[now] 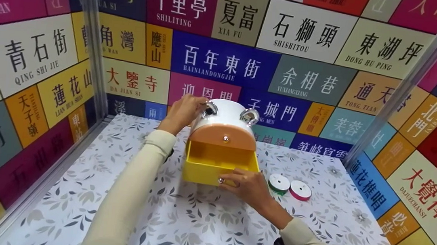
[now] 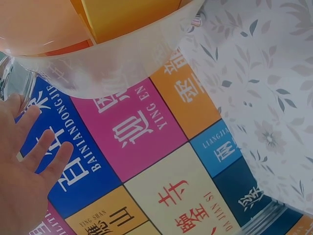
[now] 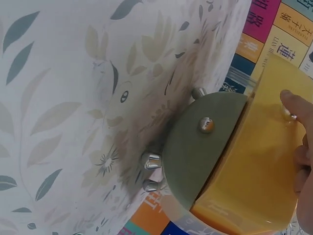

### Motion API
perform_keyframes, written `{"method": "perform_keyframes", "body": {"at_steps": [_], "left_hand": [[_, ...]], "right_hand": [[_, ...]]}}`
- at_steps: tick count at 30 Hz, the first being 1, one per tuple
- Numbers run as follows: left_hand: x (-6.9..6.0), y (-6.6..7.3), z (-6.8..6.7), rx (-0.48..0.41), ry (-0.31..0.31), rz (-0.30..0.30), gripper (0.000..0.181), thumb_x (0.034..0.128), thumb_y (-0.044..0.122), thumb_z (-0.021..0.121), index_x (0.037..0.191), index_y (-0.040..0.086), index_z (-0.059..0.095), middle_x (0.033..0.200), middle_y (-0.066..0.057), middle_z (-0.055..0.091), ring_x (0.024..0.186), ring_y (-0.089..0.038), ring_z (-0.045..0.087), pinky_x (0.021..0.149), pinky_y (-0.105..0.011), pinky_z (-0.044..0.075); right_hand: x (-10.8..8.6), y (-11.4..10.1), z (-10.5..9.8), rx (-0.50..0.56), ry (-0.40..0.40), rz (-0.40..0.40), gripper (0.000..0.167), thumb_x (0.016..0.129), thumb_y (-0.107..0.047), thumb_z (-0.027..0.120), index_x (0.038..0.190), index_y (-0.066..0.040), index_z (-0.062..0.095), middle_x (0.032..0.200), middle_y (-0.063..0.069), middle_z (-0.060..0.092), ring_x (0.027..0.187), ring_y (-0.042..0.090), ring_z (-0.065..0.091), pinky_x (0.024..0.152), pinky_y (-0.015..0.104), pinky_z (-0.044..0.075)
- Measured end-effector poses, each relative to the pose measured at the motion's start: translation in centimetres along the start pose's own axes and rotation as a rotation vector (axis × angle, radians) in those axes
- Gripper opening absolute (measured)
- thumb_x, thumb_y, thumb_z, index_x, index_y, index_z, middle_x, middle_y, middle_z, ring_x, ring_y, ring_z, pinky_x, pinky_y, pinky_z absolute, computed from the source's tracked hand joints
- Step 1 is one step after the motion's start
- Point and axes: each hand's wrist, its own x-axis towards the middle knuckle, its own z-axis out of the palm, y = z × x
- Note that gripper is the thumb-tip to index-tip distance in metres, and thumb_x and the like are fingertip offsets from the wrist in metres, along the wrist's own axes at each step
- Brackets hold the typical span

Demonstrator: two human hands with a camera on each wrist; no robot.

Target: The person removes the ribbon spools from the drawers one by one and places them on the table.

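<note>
A rounded white cabinet (image 1: 226, 109) has an orange upper panel (image 1: 217, 134) and silver loops on top. Its yellow drawer (image 1: 199, 173) is pulled out, with no contents visible inside. My left hand (image 1: 183, 112) pinches the left silver loop (image 1: 210, 108); in the left wrist view that hand (image 2: 29, 166) has its other fingers spread, its thumb hidden. At the drawer front, my right hand (image 1: 246, 186) pinches the small silver knob (image 1: 221, 180). The right wrist view shows that hand (image 3: 303, 147) at the knob (image 3: 288, 115) of the yellow drawer (image 3: 259, 161), beside a green panel (image 3: 195, 147).
Two ribbon spools, one green (image 1: 279, 183) and one red (image 1: 300, 190), lie right of the drawer on the leaf-patterned tabletop (image 1: 207, 227). Panels with printed signs (image 1: 225, 60) stand behind and on both sides, with clear edge strips at the corners.
</note>
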Motion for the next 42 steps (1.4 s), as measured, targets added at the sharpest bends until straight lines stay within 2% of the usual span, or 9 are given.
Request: {"method": "perform_keyframes", "body": {"at_steps": [5,14,19,22,27,32,36,42], "left_hand": [[-0.1,0.1,0.2,-0.002,-0.012,0.004,0.021,0.1059,0.028,0.063,0.122,0.022,0.074,0.111,-0.013,0.07,0.107,-0.029,0.062,0.083,-0.044,0.058],[0.2,0.1,-0.1,-0.014,-0.015,-0.005,0.019,0.1059,0.029,0.062,0.12,0.022,0.073,0.112,-0.009,0.073,0.108,-0.03,0.062,0.089,-0.047,0.057],[0.2,0.0,-0.3,-0.012,-0.022,-0.011,0.025,0.1063,0.029,0.061,0.128,0.023,0.072,0.116,-0.008,0.074,0.11,-0.028,0.062,0.091,-0.045,0.057],[0.1,0.0,-0.3,-0.015,-0.027,-0.015,0.026,0.1064,0.029,0.061,0.13,0.024,0.072,0.117,-0.008,0.074,0.11,-0.028,0.062,0.093,-0.046,0.057],[-0.1,-0.1,-0.1,-0.02,-0.036,-0.015,0.022,0.107,0.029,0.06,0.125,0.025,0.071,0.115,-0.007,0.073,0.108,-0.028,0.062,0.093,-0.047,0.057],[-0.3,0.0,-0.3,-0.025,-0.048,-0.031,0.02,0.107,0.028,0.06,0.123,0.027,0.072,0.113,-0.005,0.073,0.108,-0.026,0.061,0.093,-0.046,0.056],[-0.5,0.2,-0.3,-0.054,-0.07,-0.051,0.022,0.1074,0.028,0.059,0.126,0.029,0.071,0.117,-0.003,0.071,0.111,-0.025,0.06,0.097,-0.046,0.056],[-0.3,0.5,-0.4,-0.039,-0.054,-0.04,0.021,0.107,0.027,0.06,0.124,0.027,0.071,0.115,-0.007,0.072,0.11,-0.028,0.061,0.093,-0.047,0.057]], "right_hand": [[-0.4,-0.2,0.3,-0.023,0.011,0.024,0.037,0.074,-0.027,0.096,0.108,-0.026,0.084,0.097,-0.005,0.08,0.078,0.015,0.075,0.071,0.03,0.062],[0.1,0.1,0.7,-0.02,0.032,0.034,0.032,0.079,-0.03,0.093,0.109,-0.026,0.083,0.1,-0.006,0.08,0.082,0.015,0.075,0.076,0.03,0.062],[0.5,0.6,1.2,-0.019,0.04,0.048,0.03,0.08,-0.031,0.091,0.108,-0.024,0.083,0.104,-0.006,0.08,0.085,0.016,0.076,0.078,0.031,0.061],[0.5,0.8,1.6,-0.025,0.055,0.059,0.031,0.079,-0.032,0.092,0.108,-0.024,0.083,0.101,-0.005,0.08,0.082,0.014,0.075,0.073,0.031,0.061],[0.3,0.8,2.2,-0.035,0.071,0.095,0.033,0.077,-0.031,0.094,0.108,-0.025,0.084,0.091,-0.006,0.079,0.07,0.012,0.069,0.065,0.03,0.059],[0.4,0.9,2.8,-0.032,0.07,0.132,0.029,0.081,-0.032,0.091,0.108,-0.026,0.083,0.09,-0.007,0.078,0.077,0.013,0.071,0.069,0.029,0.059],[0.6,1.0,3.3,-0.022,0.079,0.151,0.028,0.081,-0.031,0.091,0.108,-0.026,0.083,0.089,-0.007,0.078,0.076,0.011,0.07,0.071,0.028,0.059],[1.3,1.5,3.7,-0.01,0.089,0.18,0.027,0.083,-0.028,0.09,0.108,-0.024,0.083,0.089,-0.006,0.078,0.069,0.009,0.067,0.063,0.026,0.057]]}}
